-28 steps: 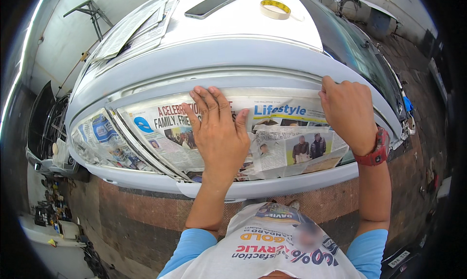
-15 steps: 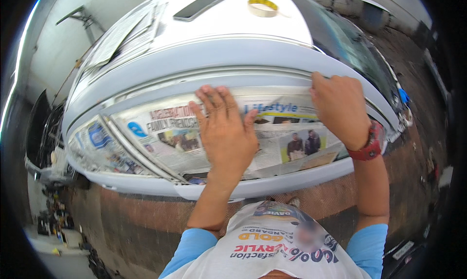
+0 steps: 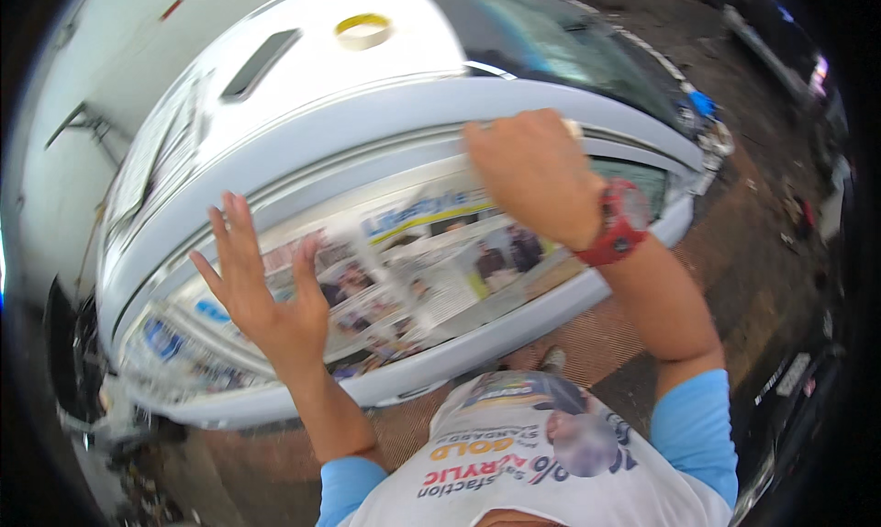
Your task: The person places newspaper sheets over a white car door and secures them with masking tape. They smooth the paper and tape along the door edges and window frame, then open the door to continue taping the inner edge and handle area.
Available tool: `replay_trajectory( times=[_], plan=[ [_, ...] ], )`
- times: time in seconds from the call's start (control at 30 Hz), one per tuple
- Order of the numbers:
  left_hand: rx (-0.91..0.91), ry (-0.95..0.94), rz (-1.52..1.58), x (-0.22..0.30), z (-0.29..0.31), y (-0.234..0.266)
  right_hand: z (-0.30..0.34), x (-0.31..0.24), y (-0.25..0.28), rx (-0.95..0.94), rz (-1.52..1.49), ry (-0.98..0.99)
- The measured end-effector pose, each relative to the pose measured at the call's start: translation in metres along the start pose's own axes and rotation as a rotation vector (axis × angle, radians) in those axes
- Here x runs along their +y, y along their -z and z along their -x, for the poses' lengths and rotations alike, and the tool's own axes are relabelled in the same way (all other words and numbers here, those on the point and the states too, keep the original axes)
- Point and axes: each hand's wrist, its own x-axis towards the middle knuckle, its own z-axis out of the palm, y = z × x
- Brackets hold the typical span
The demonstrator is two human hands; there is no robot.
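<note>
Newspaper sheets (image 3: pixel 431 293) cover the side windows of a car with a pale grey door frame (image 3: pixel 367 140). My left hand (image 3: pixel 275 297) is open, fingers spread, over the left part of the paper. Whether its fingertips touch the frame I cannot tell. My right hand (image 3: pixel 537 178) is closed at the paper's upper edge, against the window's top frame. A small pale bit shows behind its knuckles, but the curled fingers hide what they hold. A red watch (image 3: pixel 626 219) is on my right wrist.
On the white roof (image 3: pixel 404 63) lie a masking tape roll (image 3: pixel 365 40), a dark phone (image 3: pixel 262 63) and more newspaper (image 3: pixel 158 164). The windshield (image 3: pixel 551 45) is at the far right. Dark car parts (image 3: pixel 69 343) stand at the left.
The view has turned and shifted right along the car. My left hand has come away from the paper's middle and moved left, fingers spreading. My right hand stays closed at the upper edge.
</note>
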Motion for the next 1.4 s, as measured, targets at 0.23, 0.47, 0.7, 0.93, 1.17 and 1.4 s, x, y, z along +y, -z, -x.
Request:
replay_trajectory(
  times=[0.23,0.47,0.7,0.93,1.17,1.4],
  plan=[
    [-0.096,-0.041,-0.191,-0.091,-0.031,0.011,-0.003,-0.010,0.012,-0.089,0.091,-0.029],
    [-0.159,-0.140,-0.136,-0.090,-0.054,-0.005,0.000,-0.007,0.006,-0.114,0.137,-0.055],
    [-0.230,-0.241,-0.069,-0.062,-0.073,-0.020,0.001,-0.013,0.010,-0.096,0.139,-0.060],
    [-0.272,-0.300,-0.016,-0.044,-0.084,-0.032,0.000,-0.014,0.009,-0.100,0.116,-0.070],
    [-0.287,-0.329,-0.027,-0.029,-0.089,-0.043,-0.004,-0.018,0.011,-0.139,0.124,-0.088],
    [-0.306,-0.381,-0.012,-0.008,-0.097,-0.056,0.001,-0.016,0.010,-0.125,0.108,-0.082]
  ],
)
